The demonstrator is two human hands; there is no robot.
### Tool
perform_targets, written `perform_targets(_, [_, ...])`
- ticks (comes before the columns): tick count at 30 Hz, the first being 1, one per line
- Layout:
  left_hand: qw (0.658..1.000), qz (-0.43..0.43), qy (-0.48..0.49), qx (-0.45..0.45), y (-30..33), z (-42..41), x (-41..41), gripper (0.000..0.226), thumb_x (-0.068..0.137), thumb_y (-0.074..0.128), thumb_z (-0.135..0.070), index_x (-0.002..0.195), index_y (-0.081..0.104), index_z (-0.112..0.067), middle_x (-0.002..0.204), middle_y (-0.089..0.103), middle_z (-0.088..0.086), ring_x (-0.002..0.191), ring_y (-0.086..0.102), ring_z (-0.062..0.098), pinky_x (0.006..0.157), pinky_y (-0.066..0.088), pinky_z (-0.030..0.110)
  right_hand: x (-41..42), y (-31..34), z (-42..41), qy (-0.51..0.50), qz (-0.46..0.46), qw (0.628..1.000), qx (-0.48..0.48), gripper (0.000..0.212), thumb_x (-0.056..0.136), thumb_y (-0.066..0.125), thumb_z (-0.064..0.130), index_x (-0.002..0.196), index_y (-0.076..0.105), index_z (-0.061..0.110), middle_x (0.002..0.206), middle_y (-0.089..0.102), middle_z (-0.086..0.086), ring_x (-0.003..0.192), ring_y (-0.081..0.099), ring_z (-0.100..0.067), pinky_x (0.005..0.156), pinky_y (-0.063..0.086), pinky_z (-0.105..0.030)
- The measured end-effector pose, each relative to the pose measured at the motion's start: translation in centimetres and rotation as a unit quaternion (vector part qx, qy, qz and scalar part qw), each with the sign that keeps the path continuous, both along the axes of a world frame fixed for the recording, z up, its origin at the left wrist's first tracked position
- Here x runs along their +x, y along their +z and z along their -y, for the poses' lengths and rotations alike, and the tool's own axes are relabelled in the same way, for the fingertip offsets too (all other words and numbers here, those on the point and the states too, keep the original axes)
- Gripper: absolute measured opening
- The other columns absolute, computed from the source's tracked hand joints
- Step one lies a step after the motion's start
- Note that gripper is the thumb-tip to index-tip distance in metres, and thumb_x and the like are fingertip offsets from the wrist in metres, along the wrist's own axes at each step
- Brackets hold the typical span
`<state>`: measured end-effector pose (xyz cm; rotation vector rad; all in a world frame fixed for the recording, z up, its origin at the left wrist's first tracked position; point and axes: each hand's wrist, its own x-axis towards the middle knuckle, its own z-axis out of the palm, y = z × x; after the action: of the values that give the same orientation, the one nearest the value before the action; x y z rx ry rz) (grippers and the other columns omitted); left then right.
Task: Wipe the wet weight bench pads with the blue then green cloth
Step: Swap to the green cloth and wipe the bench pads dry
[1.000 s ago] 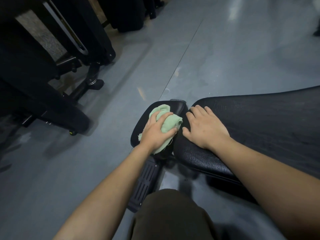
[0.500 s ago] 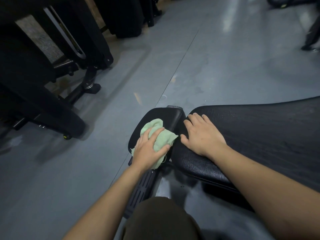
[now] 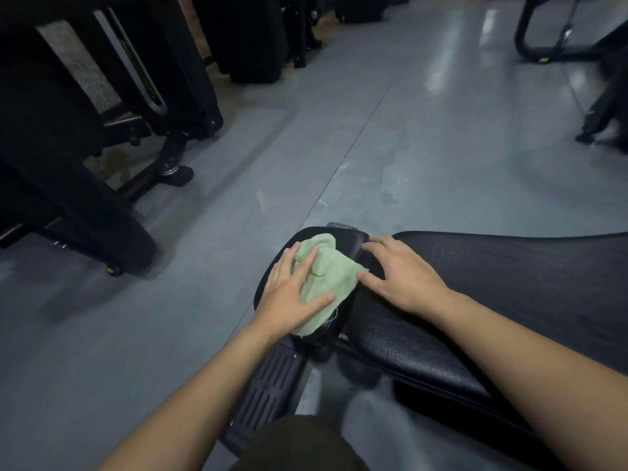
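Our left hand (image 3: 292,294) lies flat with fingers spread, pressing the green cloth (image 3: 321,278) onto the small seat pad (image 3: 350,241). Our right hand (image 3: 402,277) rests open, fingers straight, on the near end of the long back pad (image 3: 509,277), just right of the cloth, thumb tip nearly touching its corner. The blue cloth isn't in view.

Risks, as we judge them: the cloth is only pinned, not gripped, so a fast stroke could slip it off the pad's rounded edge onto the floor (image 3: 424,147). It's bunched and could smear rather than dry. The gap between the pads, under our right fingers, is easily skipped. A wet pad under the bracing hand could let it slide.
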<state>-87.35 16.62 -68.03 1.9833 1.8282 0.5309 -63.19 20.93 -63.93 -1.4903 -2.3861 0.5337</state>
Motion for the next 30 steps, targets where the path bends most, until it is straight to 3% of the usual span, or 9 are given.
perform_targets(4, [0.999,0.024,0.021,-0.020,0.6,0.3,-4.0,0.099,0.068,0.063,-0.078,0.152,0.019,-0.050,0.160,0.006,-0.025,0.148,0.013,0.006,0.117,0.023,0.039,-4.0,0.6,-1.9,0.098,0.014,0.994,-0.034,0.077,0.088,0.063,0.055,0.154,0.033,0.027,0.166,0.019,0.010,0.152,0.015,-0.010,0.122,0.022,-0.038])
perform_targets(8, [0.999,-0.037,-0.022,-0.029,1.5,-0.4,-6.7,0.096,0.072,0.074,-0.065,0.153,0.025,-0.046,0.160,0.011,-0.027,0.146,0.016,0.003,0.115,0.026,0.037,-6.5,-0.3,-2.4,0.123,0.054,0.987,-0.093,0.080,0.091,0.064,0.051,0.157,0.025,0.030,0.167,0.010,0.012,0.152,0.016,-0.010,0.120,0.024,-0.035])
perform_targets(13, [0.996,-0.006,-0.072,-0.045,1.2,-1.5,-5.9,0.087,0.078,0.074,-0.050,0.151,0.026,-0.051,0.155,0.021,-0.035,0.138,0.030,-0.004,0.110,0.031,0.025,-6.7,-0.5,-2.2,0.089,0.024,0.991,-0.099,0.072,0.089,0.071,0.040,0.152,0.037,0.028,0.159,0.033,0.009,0.141,0.039,-0.016,0.112,0.036,-0.035])
perform_targets(16, [0.997,-0.009,-0.075,-0.030,1.2,-1.9,-4.2,0.076,0.077,0.066,-0.045,0.147,0.039,-0.046,0.134,0.046,-0.029,0.120,0.042,-0.003,0.097,0.034,0.013,-6.9,-0.1,-1.4,0.061,0.007,0.995,-0.078,0.064,0.087,0.075,0.032,0.145,0.049,0.025,0.149,0.048,0.005,0.133,0.048,-0.017,0.108,0.039,-0.032])
perform_targets(18, [0.997,-0.009,-0.071,-0.021,1.4,-2.2,-3.6,0.068,0.074,0.063,-0.047,0.140,0.050,-0.040,0.122,0.052,-0.026,0.111,0.048,-0.001,0.093,0.036,0.013,-7.1,0.2,-1.0,0.045,0.005,0.997,-0.063,0.056,0.086,0.075,0.029,0.138,0.057,0.027,0.139,0.058,0.004,0.126,0.053,-0.018,0.102,0.042,-0.031])
perform_targets(22, [0.998,-0.036,-0.059,-0.004,2.7,-2.3,-2.8,0.048,0.078,0.077,-0.033,0.125,0.065,-0.031,0.101,0.058,-0.020,0.086,0.050,0.001,0.078,0.038,0.009,-6.8,1.1,-0.4,0.021,0.007,0.998,-0.058,0.040,0.086,0.071,0.023,0.125,0.067,0.030,0.113,0.071,-0.001,0.107,0.063,-0.022,0.088,0.048,-0.032])
perform_targets(25, [0.997,-0.031,-0.068,0.018,4.3,-1.5,-1.8,0.040,0.079,0.077,-0.033,0.118,0.068,-0.032,0.103,0.066,-0.016,0.087,0.053,0.002,0.076,0.039,0.009,-5.8,2.3,0.1,0.017,-0.005,0.999,-0.042,0.034,0.087,0.065,0.018,0.118,0.070,0.030,0.108,0.073,0.000,0.104,0.064,-0.023,0.084,0.052,-0.035])
perform_targets(30, [0.994,-0.016,-0.092,0.059,9.2,-0.6,1.2,0.043,0.071,0.064,-0.051,0.111,0.069,-0.036,0.099,0.069,-0.018,0.087,0.060,0.002,0.075,0.043,0.016,-2.2,6.2,1.3,-0.005,-0.050,0.999,-0.021,0.031,0.086,0.064,0.018,0.113,0.071,0.030,0.110,0.074,0.005,0.105,0.064,-0.020,0.089,0.051,-0.035])
